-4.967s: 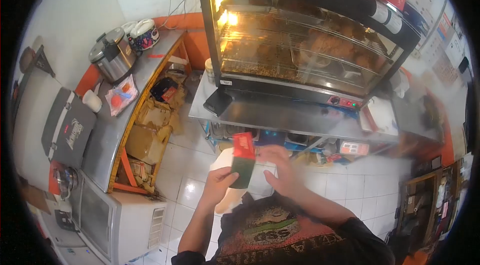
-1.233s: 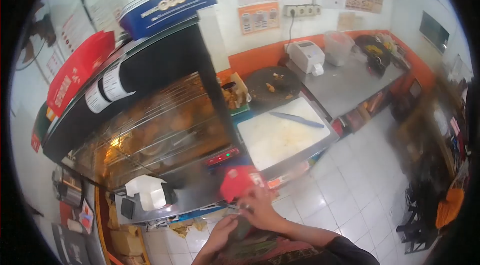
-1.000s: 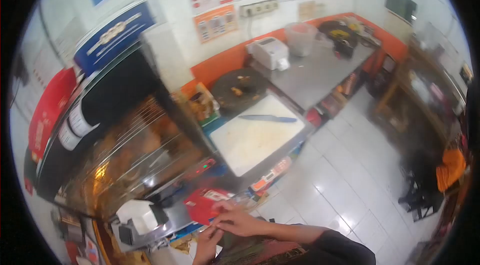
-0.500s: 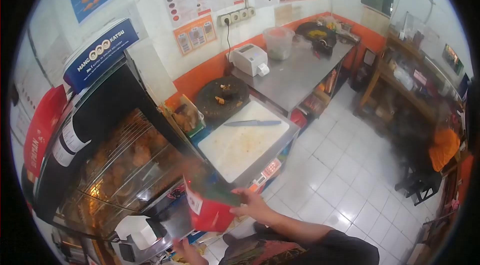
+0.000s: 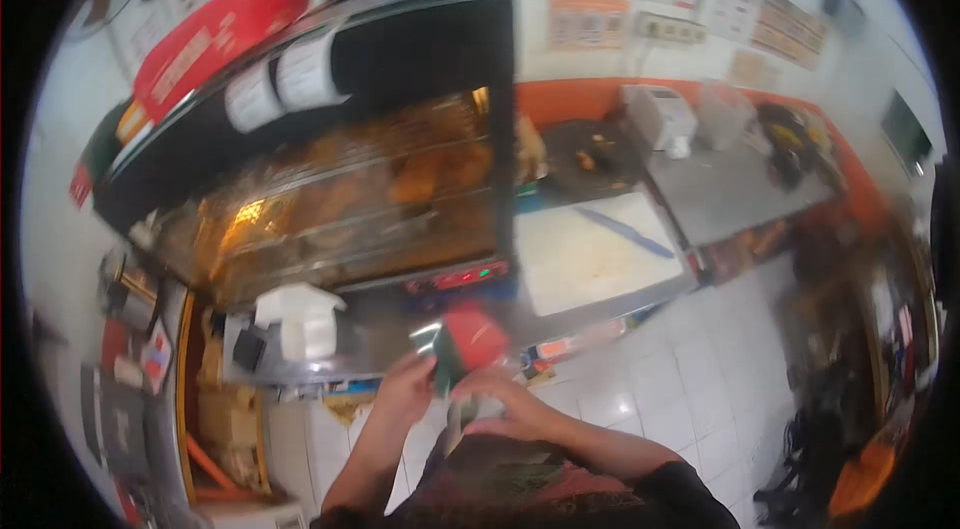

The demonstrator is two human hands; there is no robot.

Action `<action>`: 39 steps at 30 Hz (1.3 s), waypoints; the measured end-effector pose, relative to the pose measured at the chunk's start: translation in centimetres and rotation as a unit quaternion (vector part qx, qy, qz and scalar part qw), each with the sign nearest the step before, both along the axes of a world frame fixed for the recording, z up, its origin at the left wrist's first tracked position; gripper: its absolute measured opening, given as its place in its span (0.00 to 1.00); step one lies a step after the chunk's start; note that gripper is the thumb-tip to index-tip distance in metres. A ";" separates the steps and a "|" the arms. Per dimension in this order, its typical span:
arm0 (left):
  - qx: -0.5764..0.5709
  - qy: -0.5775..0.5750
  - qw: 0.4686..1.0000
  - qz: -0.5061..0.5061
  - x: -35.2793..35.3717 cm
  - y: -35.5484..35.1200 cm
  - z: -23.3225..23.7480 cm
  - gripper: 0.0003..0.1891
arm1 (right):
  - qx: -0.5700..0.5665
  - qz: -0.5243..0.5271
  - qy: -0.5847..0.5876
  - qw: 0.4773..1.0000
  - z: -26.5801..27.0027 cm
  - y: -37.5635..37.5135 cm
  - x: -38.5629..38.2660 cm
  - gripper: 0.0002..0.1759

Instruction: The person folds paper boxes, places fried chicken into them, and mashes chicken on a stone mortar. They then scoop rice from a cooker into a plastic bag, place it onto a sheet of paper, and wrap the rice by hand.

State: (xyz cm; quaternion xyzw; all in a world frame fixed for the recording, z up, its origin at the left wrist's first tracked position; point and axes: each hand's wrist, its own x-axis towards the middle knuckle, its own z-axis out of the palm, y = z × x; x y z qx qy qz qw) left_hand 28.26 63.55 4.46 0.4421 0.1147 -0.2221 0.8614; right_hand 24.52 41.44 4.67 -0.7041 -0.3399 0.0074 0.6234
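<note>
A red and green package (image 5: 476, 333), blurred by motion, is in front of me at the counter's edge; a shiny pale patch shows on its left side. My left hand (image 5: 405, 387) is closed on that left edge. At the lower right edge is my right hand (image 5: 512, 407), its fingers curved around the green lower part, where blur hides the exact contact. Left of the package, a white open cardboard box (image 5: 300, 321) stands on the metal counter (image 5: 375, 344), beside a small black block (image 5: 249, 349).
A heated display case (image 5: 420, 39) with fried food spans the back. Right of it, a knife (image 5: 626, 232) lies on a white cutting board (image 5: 600, 274). Beyond are a dark round block (image 5: 585, 154) and a white printer (image 5: 660, 116). A wooden shelf (image 5: 187, 379) stands at lower left.
My view has swung left, toward the display case. The package has been drawn closer to my body and tilted. My left hand has come up from below and now grips it.
</note>
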 end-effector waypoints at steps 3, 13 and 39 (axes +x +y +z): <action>-0.060 0.047 0.997 0.022 2.3 1.1 -1.1 0.09 | 0.110 -0.054 -0.063 0.990 -1.3 2.9 1.5 0.25; 0.023 -0.079 0.978 0.193 2.4 -0.3 1.1 0.06 | 0.057 -0.195 -0.095 0.974 1.3 6.0 7.6 0.09; 0.603 -0.439 0.663 -0.052 13.6 13.7 -15.7 0.16 | 0.160 -0.227 0.422 0.863 -17.7 6.2 14.1 0.27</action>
